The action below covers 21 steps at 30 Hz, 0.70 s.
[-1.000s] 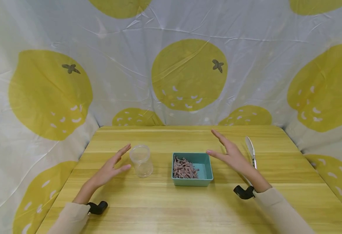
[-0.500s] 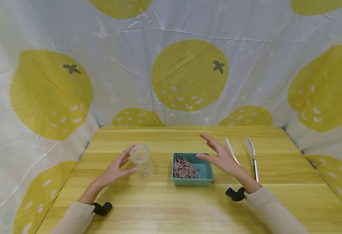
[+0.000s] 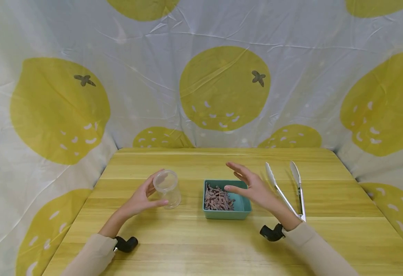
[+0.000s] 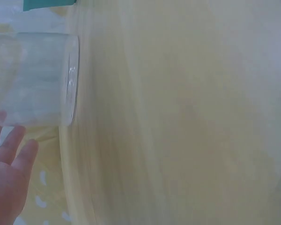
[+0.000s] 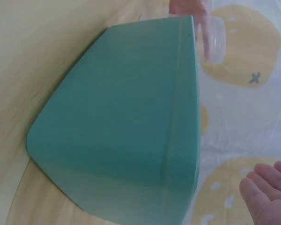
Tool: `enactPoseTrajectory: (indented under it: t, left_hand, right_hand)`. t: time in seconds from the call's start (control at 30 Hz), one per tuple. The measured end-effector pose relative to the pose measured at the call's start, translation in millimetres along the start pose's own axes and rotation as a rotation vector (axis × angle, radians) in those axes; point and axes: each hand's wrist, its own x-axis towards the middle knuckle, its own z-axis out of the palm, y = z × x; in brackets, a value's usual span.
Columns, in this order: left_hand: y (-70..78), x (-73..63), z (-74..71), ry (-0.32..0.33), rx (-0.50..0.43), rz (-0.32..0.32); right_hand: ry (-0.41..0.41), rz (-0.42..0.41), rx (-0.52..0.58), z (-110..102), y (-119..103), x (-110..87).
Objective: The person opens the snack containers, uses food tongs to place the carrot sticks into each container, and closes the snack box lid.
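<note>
The left hand (image 3: 142, 197) stands just beside a transparent cylindrical jar (image 3: 169, 191), fingers behind its left side and thumb across the front; they are extended rather than wrapped tight, and whether any fingertip touches the wall I cannot tell. The right hand (image 3: 256, 191) is loose and holds nothing — its fingers are spread from the thumb, above the right part of a teal rectangular container (image 3: 226, 215). The jar is upright on the table, to the left of the container and apart from it. Inside the container, brownish-pink strips (image 3: 217, 198) lie heaped toward the left, while the floor shows on the right. Beyond the right hand, metal tongs (image 3: 301, 195) lie with their arms spread, scalloped tips toward the far edge and the joined end near the right wrist. Each wrist carries a black camera mount (image 3: 126, 244) below a beige sleeve (image 3: 91, 255). All this is over a wood-grain table (image 3: 187, 245) — behind it hangs a wrinkled white cloth (image 3: 146, 76) printed with big yellow fruit.
</note>
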Motion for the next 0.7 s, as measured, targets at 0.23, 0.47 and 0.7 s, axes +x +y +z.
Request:
enactPoseTrajectory:
  t: [0.23,0.47,0.7]
  left_hand:
    - [-2.1,6.2,4.9,0.000,-0.025,0.000]
    - [-4.8,8.3,6.8,0.011,-0.028,-0.042]
    - [-5.7,7.7,7.2,0.011,-0.052,-0.040]
  right_hand:
    - [-0.010,-0.041,0.028,8,-4,0.2]
    - [-0.022,-0.035,0.031,13,-5,-1.2]
    - [-0.031,-0.059,0.020,15,-6,-0.7]
